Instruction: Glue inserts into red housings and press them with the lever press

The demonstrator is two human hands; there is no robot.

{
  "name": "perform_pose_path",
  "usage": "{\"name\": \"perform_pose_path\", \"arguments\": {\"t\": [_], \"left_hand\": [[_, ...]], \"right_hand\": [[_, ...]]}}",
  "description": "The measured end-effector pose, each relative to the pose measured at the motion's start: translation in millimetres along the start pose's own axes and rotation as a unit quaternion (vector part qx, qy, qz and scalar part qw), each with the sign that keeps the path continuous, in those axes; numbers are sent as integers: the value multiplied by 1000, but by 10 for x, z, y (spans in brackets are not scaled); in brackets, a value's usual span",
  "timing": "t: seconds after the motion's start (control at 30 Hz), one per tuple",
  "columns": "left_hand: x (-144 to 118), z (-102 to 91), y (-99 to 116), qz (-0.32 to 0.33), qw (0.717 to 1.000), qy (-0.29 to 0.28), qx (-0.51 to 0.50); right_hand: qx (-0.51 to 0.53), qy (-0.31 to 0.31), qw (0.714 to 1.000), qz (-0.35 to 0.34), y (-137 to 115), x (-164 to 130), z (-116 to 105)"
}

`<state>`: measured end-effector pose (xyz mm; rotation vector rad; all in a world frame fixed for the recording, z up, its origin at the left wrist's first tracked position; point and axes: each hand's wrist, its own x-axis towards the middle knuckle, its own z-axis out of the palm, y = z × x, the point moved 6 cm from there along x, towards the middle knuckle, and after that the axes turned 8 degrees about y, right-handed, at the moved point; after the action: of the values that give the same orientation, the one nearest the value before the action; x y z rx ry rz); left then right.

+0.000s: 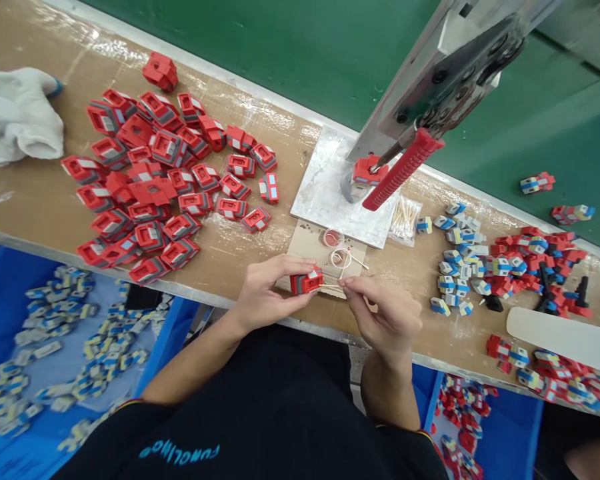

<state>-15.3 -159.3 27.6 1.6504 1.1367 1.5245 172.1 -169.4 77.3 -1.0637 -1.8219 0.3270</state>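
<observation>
Holding a small red part (pixel 307 281) at the near edge of the bench (pixel 230 250), the left hand (pixel 267 293) has its grip closed around the part, fingers above and thumb below. The right hand (pixel 385 313) pinches a thin pale stick (pixel 330 286) between thumb and forefinger, grip closed on it, with the stick's tip touching the right face of the red part. Both hands work just above a cardboard pad (pixel 310 247) that carries two small round dishes (pixel 336 248). Just beyond the pad stands a grey base plate (pixel 325 187) under a hand press (pixel 450 73) with a red lever handle (pixel 403 170); another red part (pixel 367 170) sits in the press fixture. A clear bag of sticks (pixel 405 219) lies to the right of the plate. As a judgement of progress: a large pile of red housings (pixel 150 180) at far left appears to be one stage of stock, and a mixed pile of red and blue-white pieces (pixel 500 263) at right another; which pile is finished cannot be told. Blue bins (pixel 10 300) below the near edge hold many more loose pieces, so a substantial quantity likely remains. A white cloth glove (pixel 17 117) lies at the far left.
</observation>
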Motion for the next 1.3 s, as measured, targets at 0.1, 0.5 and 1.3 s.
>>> {"name": "perform_pose_path", "arguments": {"t": [0.1,0.5,1.3], "left_hand": [[-5,-19,-16,1,1000,4,4],[-62,-135,-157,-25,999,0,42],[-114,-187,-110,-141,989,17,-39]], "right_hand": [[7,19,1000,-12,18,11,-81],[-143,-120,980,-65,437,36,219],[-160,167,928,293,1304,-526,-1202]]}}
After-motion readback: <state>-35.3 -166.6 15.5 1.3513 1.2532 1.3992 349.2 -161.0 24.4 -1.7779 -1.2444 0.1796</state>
